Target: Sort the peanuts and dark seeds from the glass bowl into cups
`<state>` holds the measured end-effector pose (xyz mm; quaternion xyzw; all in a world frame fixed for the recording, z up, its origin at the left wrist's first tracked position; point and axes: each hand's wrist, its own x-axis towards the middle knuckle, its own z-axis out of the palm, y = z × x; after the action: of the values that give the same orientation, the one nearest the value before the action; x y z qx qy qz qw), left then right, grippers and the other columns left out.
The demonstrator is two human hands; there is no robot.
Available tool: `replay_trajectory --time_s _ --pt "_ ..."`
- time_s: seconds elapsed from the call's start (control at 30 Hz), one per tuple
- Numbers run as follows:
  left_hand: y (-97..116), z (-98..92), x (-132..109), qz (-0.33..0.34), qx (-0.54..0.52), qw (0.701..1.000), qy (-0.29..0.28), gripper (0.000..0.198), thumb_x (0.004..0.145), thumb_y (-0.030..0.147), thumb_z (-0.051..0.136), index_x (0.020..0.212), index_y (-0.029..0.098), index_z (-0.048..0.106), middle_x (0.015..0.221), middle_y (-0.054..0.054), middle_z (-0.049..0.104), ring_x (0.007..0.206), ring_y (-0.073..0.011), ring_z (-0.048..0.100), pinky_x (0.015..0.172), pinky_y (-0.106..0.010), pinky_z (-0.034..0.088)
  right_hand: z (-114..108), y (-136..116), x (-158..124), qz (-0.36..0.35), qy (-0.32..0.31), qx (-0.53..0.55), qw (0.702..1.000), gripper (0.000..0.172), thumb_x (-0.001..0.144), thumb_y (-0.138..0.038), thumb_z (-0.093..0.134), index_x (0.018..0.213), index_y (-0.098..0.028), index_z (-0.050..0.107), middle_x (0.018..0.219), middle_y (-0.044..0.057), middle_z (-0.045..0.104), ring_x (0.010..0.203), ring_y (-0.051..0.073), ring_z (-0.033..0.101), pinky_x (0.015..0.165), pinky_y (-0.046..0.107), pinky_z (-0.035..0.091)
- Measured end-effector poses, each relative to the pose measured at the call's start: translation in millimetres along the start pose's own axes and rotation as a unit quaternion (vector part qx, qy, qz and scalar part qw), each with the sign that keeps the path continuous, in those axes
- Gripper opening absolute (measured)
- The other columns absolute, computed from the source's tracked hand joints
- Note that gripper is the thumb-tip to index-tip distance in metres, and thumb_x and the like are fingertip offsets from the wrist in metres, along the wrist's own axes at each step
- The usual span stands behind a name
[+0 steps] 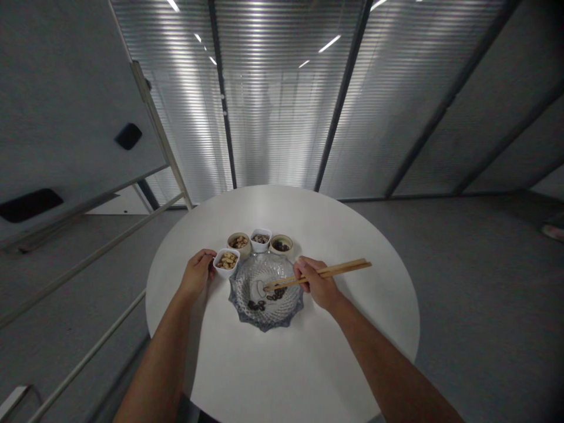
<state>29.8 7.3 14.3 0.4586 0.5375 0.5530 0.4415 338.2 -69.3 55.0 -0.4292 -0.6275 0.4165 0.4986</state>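
My right hand point(318, 283) grips a pair of wooden chopsticks point(343, 268), their tips low over a clear glass bowl point(247, 314) with a scalloped rim. Several dark pieces point(256, 305) lie in the bowl, below and right of its middle. My left hand point(199, 273) has its fingers curled at the left side of a white cup point(226, 272) of pale yellow nuts; what the fingertips hold, if anything, is hidden. Behind the bowl stand a beige cup point(245, 251) of light brown nuts, a white cup point(260, 247) of mottled pieces and a beige cup point(288, 252) of dark pieces.
Everything stands on a round white table point(291, 376). A whiteboard point(79, 76) on a pale metal frame rises at the left, beside the table. Glass panels with blinds point(282, 117) are behind it. At the far right edge, part of a shoe point(553, 231) shows on the floor.
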Motion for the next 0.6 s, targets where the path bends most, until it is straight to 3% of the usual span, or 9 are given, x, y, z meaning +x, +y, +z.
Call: replay_trajectory --time_s 0.6 --pt "5.3 2.0 -3.2 -0.003 0.007 1.0 0.002 0.021 0.07 0.038 0.063 0.076 0.017 0.065 0.048 0.004 0.05 0.039 -0.0115 0.043 0.041 -0.025 0.028 -6.5 10.7 -0.6 -0.006 -0.049 -0.011 0.999 0.059 0.096 -0.069 0.045 0.066 -0.02 0.054 0.049 -0.004 0.042 0.043 0.011 0.037 0.045 0.025 0.028"
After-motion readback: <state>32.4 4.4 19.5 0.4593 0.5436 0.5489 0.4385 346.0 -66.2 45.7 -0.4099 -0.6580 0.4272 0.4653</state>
